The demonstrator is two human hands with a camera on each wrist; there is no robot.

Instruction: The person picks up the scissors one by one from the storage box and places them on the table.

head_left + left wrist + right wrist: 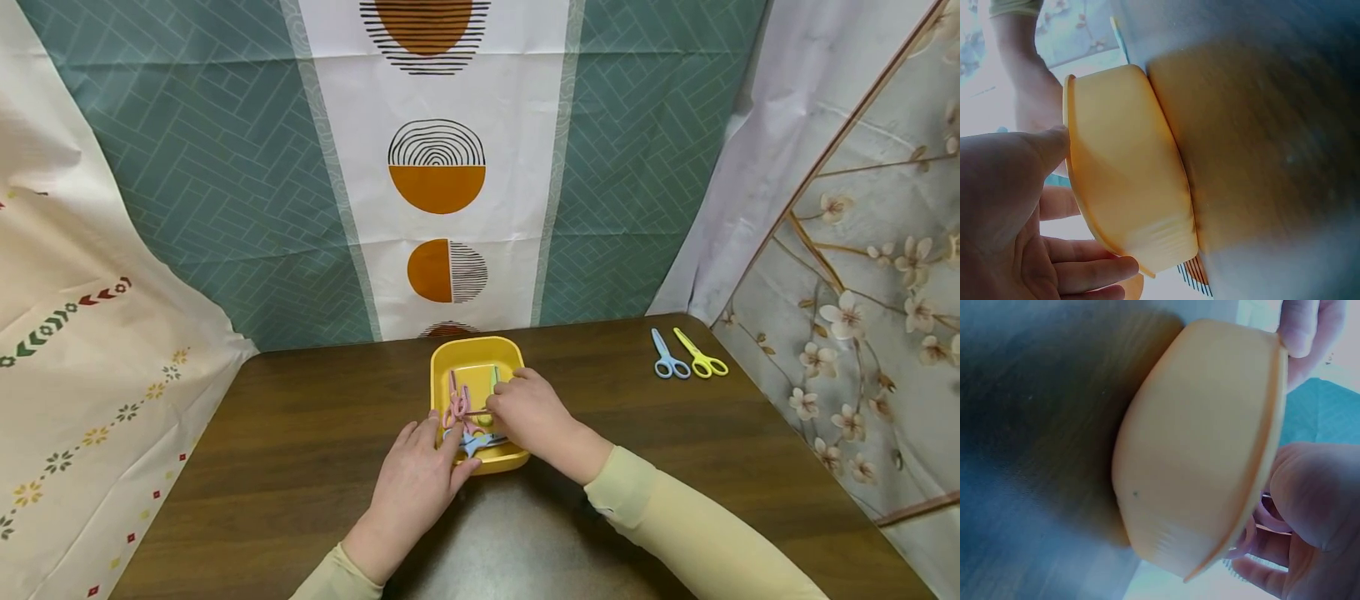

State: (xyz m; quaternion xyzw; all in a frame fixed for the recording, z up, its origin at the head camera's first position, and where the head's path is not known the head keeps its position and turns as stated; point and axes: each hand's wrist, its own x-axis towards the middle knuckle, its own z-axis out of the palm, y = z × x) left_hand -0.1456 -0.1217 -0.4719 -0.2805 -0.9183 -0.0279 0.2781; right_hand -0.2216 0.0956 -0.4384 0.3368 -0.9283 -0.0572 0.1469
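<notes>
- My sleeves sat nearest the camera, pale yellow, both forearms running forward over the dark wooden table [300, 433].
- My left hand [416, 483] rested at the near-left rim of the yellow tray [442, 367]; fingers lay fairly straight, thumb touching the rim, holding nothing that I could see. The left wrist view showed the thumb against the tray's lip.
- My right hand [528, 412] reached over the tray's right side, fingers curled down among the scissors inside. It looked pinched on something near the pink scissors [456, 407], but I could not tell for certain which pair it gripped.
- The blue scissors [474, 443] lay at the near end of the tray, just beside the pink pair; a green handle showed further back, partly hidden by my right hand.
- Judgement: steadying the tray with the left hand mattered, since handles were tangled; lifting one pair by its loops, straight up, would avoid dragging the others.
- Well apart, at the far right of the table, a light-blue pair [667, 357] and a yellow-green pair [701, 354] lay touching at the handles.
</notes>
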